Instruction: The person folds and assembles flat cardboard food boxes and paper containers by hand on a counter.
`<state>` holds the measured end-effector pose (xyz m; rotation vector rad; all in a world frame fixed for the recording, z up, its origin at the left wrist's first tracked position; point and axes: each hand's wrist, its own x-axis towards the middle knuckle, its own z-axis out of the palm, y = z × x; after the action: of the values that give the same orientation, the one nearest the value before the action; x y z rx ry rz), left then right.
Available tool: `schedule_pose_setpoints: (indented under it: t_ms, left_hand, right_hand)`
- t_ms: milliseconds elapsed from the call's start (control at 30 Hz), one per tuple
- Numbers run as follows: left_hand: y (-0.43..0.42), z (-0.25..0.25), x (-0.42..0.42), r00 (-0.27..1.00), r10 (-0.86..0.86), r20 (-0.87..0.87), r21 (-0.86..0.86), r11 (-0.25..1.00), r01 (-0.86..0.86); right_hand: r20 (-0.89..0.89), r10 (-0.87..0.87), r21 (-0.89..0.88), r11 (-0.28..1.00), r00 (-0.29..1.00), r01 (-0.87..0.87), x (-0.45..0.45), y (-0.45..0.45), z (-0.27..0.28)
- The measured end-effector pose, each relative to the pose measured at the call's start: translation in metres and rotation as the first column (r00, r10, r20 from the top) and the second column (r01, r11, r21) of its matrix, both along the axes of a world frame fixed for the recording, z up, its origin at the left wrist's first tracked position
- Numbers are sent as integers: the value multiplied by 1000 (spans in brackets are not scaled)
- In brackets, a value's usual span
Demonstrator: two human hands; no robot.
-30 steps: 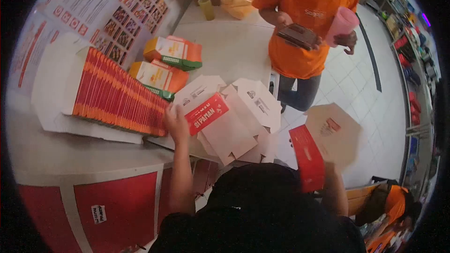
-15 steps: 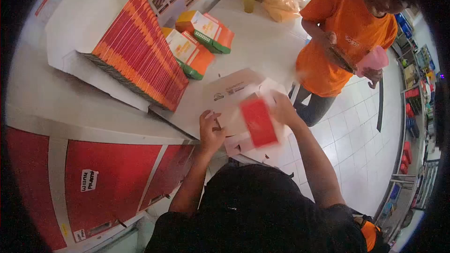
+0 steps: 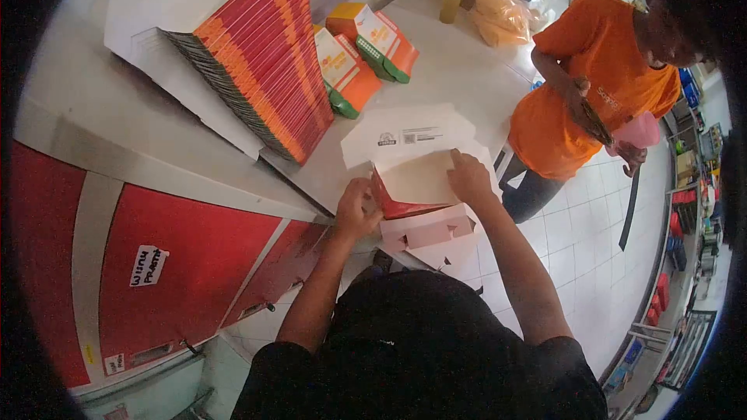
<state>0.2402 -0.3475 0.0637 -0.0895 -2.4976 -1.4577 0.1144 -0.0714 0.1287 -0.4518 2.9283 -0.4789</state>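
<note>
A partly folded cardboard food box (image 3: 416,179), white inside and red outside, lies in front of me at the counter's edge. Its side walls stand up, and a wide printed flap (image 3: 405,134) spreads flat at the far side. A pale flap with cut slots (image 3: 432,232) hangs toward my body. My left hand (image 3: 358,208) holds the box's left wall, fingers curled at its corner. At the right side, my right hand (image 3: 469,179) pinches the wall, its fingertips on the inner edge.
A long row of flat red and orange cartons (image 3: 261,54) stands on the counter at left. Behind are two folded orange-and-green boxes (image 3: 373,40), a yellow cup (image 3: 450,4) and a bag of orange stuff (image 3: 502,15). A person in an orange shirt (image 3: 595,78) stands at right, holding a pink container (image 3: 638,132).
The blurred red panel by my right hand has come down, and the box now shows raised walls. My left hand has closed on its left side. The view has shifted slightly.
</note>
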Motion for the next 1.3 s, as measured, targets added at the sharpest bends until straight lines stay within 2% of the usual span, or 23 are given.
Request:
schedule_pose_setpoints:
  t_ms: [33, 133, 233, 333, 433, 533, 633, 733, 833, 933, 1033, 1067, 1100, 1167, 1233, 1300]
  left_hand:
    - [0, 1, 1, 1000, 0, 16, -10, 1000, 0]
    - [4, -7, 3, 1000, 8, 26, 20, 1000, -9]
    - [23, 17, 22, 999, 12, 39, 166, 986, -19]
    - [28, 27, 31, 990, -75, -116, -122, 991, 61]
    - [23, 13, 31, 981, -164, -103, -113, 982, 152]
    - [25, 13, 40, 998, -61, 22, 1, 998, 61]
    - [33, 28, 42, 1000, -15, 25, 126, 992, 11]
    - [34, 26, 38, 999, -14, 49, -30, 999, 15]
    - [38, 28, 38, 999, -29, 15, 24, 999, 28]
    - [43, 27, 36, 1000, 23, 3, -14, 1000, -23]
    - [59, 51, 47, 928, 145, -342, -323, 910, -261]
    - [61, 43, 50, 974, -72, -215, -352, 936, -9]
    - [61, 28, 54, 954, -288, -82, -349, 905, 243]
    - [77, 19, 51, 852, -516, 91, -349, 784, 513]
    - [106, 21, 37, 808, -565, 170, -423, 699, 577]
    - [108, 7, 24, 833, -541, 113, -509, 689, 516]
  right_hand:
    - [53, -25, 25, 999, 998, 23, 0, -3, 2]
    - [-63, -3, -10, 1000, 998, 2, -5, 0, -27]
    - [-79, -69, -75, 995, 994, 63, -2, 1, -32]
    - [-92, -89, -113, 991, 992, 78, 1, -1, -33]
    - [-87, -90, -75, 994, 992, 83, 2, -6, -27]
    - [-152, -46, -72, 997, 987, 36, 9, -9, -17]
    - [-6, -115, -30, 993, 993, 115, 10, -17, -8]
    - [-40, -109, -16, 994, 993, 108, 7, -14, -26]
    - [-32, -125, -24, 992, 992, 124, 9, -14, -31]
    - [35, -141, -64, 988, 989, 143, 13, -14, -24]
    - [-40, -91, -169, 982, 995, 83, 11, 3, -22]
    - [-41, -138, -293, 949, 990, 121, 8, 14, -20]
    - [-40, -184, -410, 899, 982, 152, 5, 27, -18]
    - [-4, -291, -611, 758, 957, 228, 17, 49, 4]
    - [9, -333, -650, 715, 943, 258, 29, 70, 14]
    - [5, -340, -643, 719, 940, 264, 48, 86, 30]
